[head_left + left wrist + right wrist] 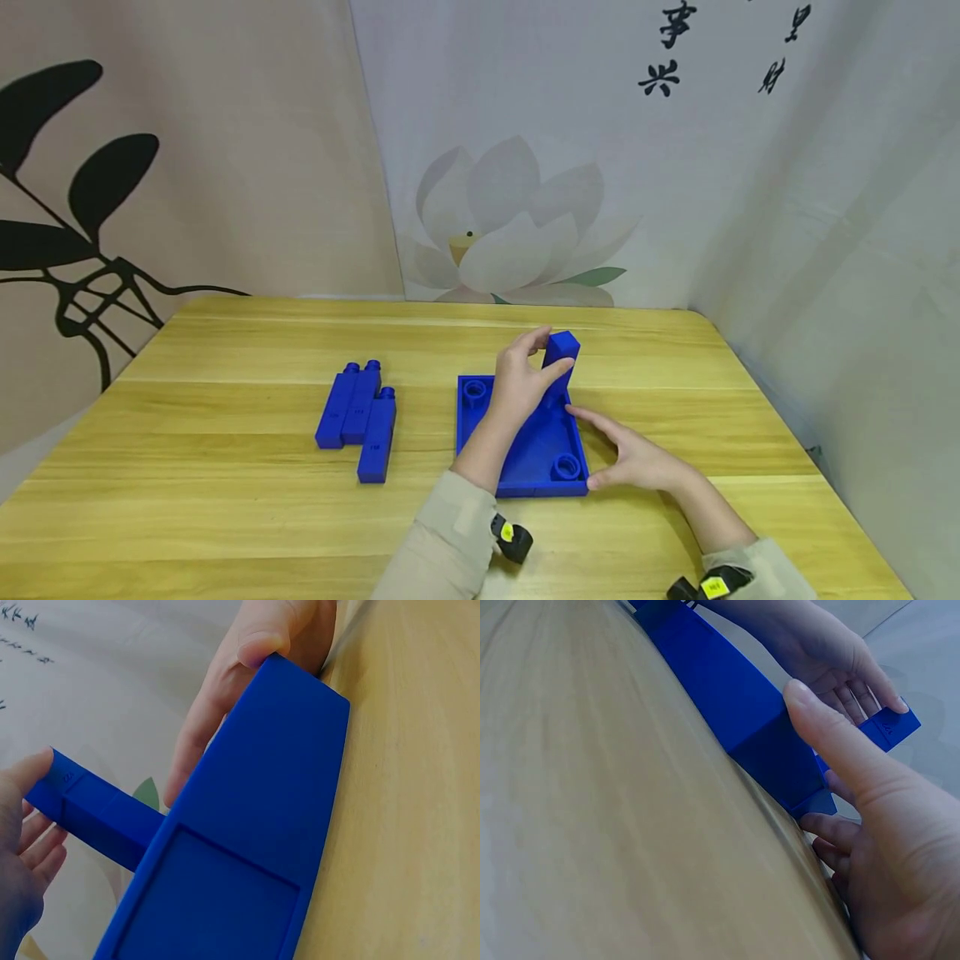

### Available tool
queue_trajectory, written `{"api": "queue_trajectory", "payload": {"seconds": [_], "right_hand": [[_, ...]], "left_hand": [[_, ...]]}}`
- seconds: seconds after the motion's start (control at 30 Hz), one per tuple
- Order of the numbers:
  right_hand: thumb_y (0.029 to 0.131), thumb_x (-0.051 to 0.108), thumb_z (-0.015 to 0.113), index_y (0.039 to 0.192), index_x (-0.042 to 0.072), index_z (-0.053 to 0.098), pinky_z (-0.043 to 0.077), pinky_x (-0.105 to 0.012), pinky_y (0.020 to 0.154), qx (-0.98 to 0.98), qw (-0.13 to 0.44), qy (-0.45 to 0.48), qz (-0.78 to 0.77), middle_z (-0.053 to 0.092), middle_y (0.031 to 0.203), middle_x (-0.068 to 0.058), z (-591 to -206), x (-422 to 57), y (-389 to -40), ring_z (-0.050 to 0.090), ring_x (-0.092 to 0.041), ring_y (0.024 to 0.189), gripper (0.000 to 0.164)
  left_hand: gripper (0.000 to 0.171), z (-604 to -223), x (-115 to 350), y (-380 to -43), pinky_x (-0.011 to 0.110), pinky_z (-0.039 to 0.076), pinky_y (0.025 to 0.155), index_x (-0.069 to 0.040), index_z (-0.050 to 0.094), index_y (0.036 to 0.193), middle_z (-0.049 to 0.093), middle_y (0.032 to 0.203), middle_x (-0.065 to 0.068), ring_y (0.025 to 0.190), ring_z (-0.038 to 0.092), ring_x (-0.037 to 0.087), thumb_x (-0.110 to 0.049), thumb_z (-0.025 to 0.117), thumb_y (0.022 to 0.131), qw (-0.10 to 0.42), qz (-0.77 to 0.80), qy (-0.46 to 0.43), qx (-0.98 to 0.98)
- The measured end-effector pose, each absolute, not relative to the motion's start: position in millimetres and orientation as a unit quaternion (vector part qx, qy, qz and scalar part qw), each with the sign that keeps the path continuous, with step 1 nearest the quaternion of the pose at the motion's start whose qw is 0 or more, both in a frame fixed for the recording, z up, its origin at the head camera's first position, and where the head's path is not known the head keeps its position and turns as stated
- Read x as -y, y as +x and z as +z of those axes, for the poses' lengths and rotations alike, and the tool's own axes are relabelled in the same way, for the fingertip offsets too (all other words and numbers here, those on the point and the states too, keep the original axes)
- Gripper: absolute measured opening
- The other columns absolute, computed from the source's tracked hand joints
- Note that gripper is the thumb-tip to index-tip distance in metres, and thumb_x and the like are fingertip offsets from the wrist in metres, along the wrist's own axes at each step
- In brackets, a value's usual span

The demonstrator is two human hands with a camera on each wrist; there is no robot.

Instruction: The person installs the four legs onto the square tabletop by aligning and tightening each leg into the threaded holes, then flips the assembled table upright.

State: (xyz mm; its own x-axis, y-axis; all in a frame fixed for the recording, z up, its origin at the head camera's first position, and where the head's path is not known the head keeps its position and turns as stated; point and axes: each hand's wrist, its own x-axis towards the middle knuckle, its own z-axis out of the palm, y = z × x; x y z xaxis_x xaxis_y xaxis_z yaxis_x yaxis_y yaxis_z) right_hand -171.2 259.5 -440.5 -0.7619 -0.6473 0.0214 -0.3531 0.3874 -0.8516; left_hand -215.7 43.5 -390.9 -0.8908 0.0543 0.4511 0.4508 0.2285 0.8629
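A blue square panel [528, 454] with a raised rim lies on the table, round sockets showing at its far left corner [474, 392] and near right corner [566, 467]. At the far right corner a blue square leg [562, 343] stands upright. My left hand [519, 379] reaches over the panel and pinches this leg near its top between thumb and fingers. Along the panel's right side, my right hand [641, 458] grips the edge, thumb at the near corner and fingers farther back. The left forearm hides part of the panel's left side.
Left of the panel, three loose blue legs lie on the wooden table [225, 500]: a left one [336, 410], a middle one [362, 407] and a nearer right one [377, 437]. Each has a peg at its far end. A printed curtain [525, 83] hangs behind the table.
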Motion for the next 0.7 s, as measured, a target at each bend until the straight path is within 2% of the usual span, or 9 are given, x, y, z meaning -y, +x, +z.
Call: {"api": "queue_trajectory", "payload": {"seconds": [0.37, 0.7], "right_hand": [[0.075, 0.022, 0.083, 0.151, 0.025, 0.028, 0.014, -0.059, 0.108, -0.82, 0.16, -0.302, -0.459, 0.027, 0.154, 0.002, -439.8, -259.2, -171.2, 0.019, -0.025, 0.141, 0.094], [0.074, 0.022, 0.083, 0.152, 0.024, 0.028, 0.014, -0.06, 0.108, -0.821, 0.16, -0.302, -0.458, 0.026, 0.154, -0.002, -440.1, -258.8, -171.4, 0.019, -0.027, 0.141, 0.095]], "left_hand": [[0.035, -387.8, -44.9, -216.8, 0.037, 0.053, 0.082, -0.002, 0.068, 0.107, 0.067, 0.097, 0.006, 0.088, 0.063, 0.018, -0.021, 0.08, 0.079, 0.216, -0.595, -0.148, 0.76], [0.032, -387.6, -41.8, -218.1, 0.027, 0.052, 0.082, 0.0, 0.07, 0.107, 0.068, 0.097, 0.008, 0.089, 0.065, 0.019, -0.016, 0.079, 0.08, 0.209, -0.607, -0.163, 0.749]]}}
